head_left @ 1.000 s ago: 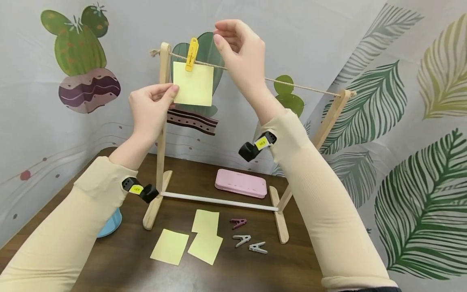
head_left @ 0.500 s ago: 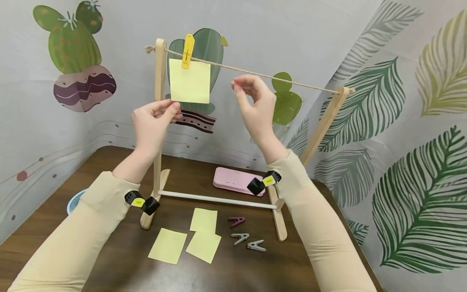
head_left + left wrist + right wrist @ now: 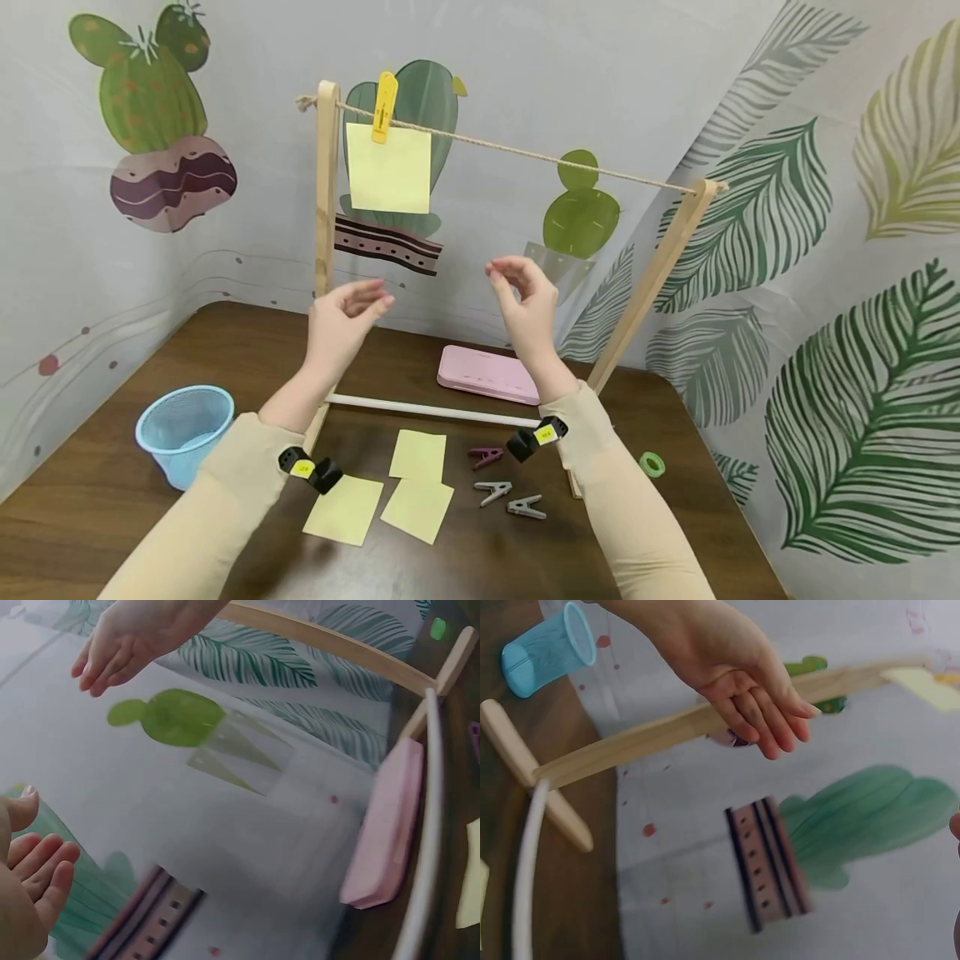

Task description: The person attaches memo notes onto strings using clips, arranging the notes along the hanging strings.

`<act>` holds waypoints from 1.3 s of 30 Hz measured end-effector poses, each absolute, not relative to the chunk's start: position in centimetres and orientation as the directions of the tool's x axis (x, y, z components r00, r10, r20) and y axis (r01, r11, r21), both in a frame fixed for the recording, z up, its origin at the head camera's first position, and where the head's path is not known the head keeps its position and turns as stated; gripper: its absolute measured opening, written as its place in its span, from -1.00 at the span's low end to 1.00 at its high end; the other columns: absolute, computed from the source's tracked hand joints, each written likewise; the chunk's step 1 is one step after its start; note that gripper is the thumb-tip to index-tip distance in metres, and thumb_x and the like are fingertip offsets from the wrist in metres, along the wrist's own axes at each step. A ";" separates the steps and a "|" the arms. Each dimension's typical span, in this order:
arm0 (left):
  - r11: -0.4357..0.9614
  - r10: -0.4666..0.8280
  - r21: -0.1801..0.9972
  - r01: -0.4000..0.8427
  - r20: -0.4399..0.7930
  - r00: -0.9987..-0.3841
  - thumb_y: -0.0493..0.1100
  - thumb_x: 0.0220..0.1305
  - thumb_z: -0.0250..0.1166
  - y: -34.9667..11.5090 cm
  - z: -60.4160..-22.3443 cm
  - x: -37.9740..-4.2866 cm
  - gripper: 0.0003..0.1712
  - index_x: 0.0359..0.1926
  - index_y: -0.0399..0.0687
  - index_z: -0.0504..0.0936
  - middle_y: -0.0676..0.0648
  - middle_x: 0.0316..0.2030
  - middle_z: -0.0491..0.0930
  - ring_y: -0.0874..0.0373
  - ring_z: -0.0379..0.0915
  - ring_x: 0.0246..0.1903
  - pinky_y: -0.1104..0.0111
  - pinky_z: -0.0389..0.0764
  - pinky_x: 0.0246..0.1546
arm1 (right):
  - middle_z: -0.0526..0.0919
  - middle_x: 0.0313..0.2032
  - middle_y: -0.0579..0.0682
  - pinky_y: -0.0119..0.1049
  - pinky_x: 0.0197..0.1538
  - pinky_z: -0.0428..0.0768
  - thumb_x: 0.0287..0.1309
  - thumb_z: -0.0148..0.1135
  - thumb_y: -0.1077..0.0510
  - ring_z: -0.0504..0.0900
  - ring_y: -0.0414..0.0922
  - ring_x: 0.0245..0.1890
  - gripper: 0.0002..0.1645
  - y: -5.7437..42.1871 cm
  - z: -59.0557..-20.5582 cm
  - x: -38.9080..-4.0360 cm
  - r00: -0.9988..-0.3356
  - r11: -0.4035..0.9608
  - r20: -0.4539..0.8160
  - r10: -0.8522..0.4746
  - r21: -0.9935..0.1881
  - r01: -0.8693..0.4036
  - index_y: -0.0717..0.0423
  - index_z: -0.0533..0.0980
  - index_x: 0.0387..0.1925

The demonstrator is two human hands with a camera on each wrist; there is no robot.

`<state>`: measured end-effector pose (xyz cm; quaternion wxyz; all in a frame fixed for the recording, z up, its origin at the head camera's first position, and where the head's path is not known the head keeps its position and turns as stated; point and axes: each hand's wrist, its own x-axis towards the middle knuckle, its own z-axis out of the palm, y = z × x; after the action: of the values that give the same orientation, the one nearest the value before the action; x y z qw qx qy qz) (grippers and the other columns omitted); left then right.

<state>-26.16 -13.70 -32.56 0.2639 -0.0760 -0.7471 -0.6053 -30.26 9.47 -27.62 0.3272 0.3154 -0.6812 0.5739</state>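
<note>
A yellow sticky note (image 3: 388, 171) hangs from the twine (image 3: 510, 150), held near its top edge by a yellow clothespin (image 3: 385, 108). Below it, in mid-air beside the left post, is my left hand (image 3: 341, 325), empty, its fingers loosely bent. My right hand (image 3: 528, 304) is raised at about the same height to the right, also holding nothing, thumb and fingers relaxed. On the table under the hands lie three more sticky notes (image 3: 417, 510), two of them overlapping. Right of these are a purple clothespin (image 3: 486, 457) and two grey clothespins (image 3: 527, 507).
The twine runs between wooden posts (image 3: 652, 283) joined low down by a white bar (image 3: 435, 408). Behind the bar lies a pink case (image 3: 487, 373). A blue mesh basket (image 3: 183, 425) stands at left, and a green tape roll (image 3: 652, 464) lies at right.
My left hand has let go of the hanging note and come down. My right hand has dropped from above the twine to well below it. The note stays hanging from the clothespin.
</note>
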 end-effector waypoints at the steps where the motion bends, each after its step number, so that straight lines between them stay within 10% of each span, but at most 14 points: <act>1: 0.242 -0.195 0.874 0.422 0.470 -0.861 -0.08 0.25 0.38 -13.6 -33.3 -26.2 -0.56 0.07 -0.25 0.63 -0.27 -0.06 0.69 0.53 0.59 -0.25 0.66 0.54 -0.15 | 0.67 -0.27 0.39 -0.40 -0.02 0.60 0.21 0.17 0.41 0.64 -0.42 -0.23 -0.85 9.8 -28.4 -30.3 -0.602 0.145 0.797 -0.054 -0.590 -0.794 0.50 0.53 -0.22; 6: 0.197 -0.132 0.910 0.364 0.392 -0.910 -0.10 0.25 0.38 -13.4 -36.8 -26.3 -0.53 0.10 -0.28 0.59 -0.29 0.00 0.66 0.52 0.56 -0.22 0.65 0.53 -0.12 | 0.67 -0.23 0.36 -0.40 0.01 0.59 0.24 0.17 0.40 0.64 -0.39 -0.19 -0.84 11.4 -32.1 -30.3 -0.672 0.170 0.739 -0.049 -0.656 -0.735 0.48 0.52 -0.19; 16: 0.293 -0.009 0.907 0.302 0.318 -0.948 -0.12 0.24 0.38 -12.4 -42.4 -26.1 -0.55 0.09 -0.28 0.60 -0.26 -0.06 0.69 -0.10 0.65 -0.08 0.49 0.58 -0.11 | 0.68 -0.24 0.41 -0.54 -0.17 0.54 0.19 0.23 0.42 0.62 -0.35 -0.30 -0.83 13.5 -38.7 -29.4 -0.824 0.202 0.559 -0.093 -0.800 -0.565 0.47 0.57 -0.18; 39: 0.449 0.274 0.866 0.219 0.100 -0.957 -0.14 0.21 0.40 -11.7 -46.4 -25.5 -0.52 0.09 -0.32 0.59 -0.23 -0.02 0.66 -0.14 0.57 0.01 0.05 0.57 0.03 | 0.65 -0.12 0.44 -0.31 -0.02 0.61 0.15 0.30 0.38 0.64 0.27 -0.08 -0.67 16.8 -44.8 -24.8 -0.935 0.320 0.272 -0.229 -0.886 -0.336 0.45 0.54 -0.04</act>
<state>-25.48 -11.73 -46.40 -0.0272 -0.1449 -0.8508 -0.5044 -24.83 16.83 -44.79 0.0481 0.1741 -0.8109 0.5566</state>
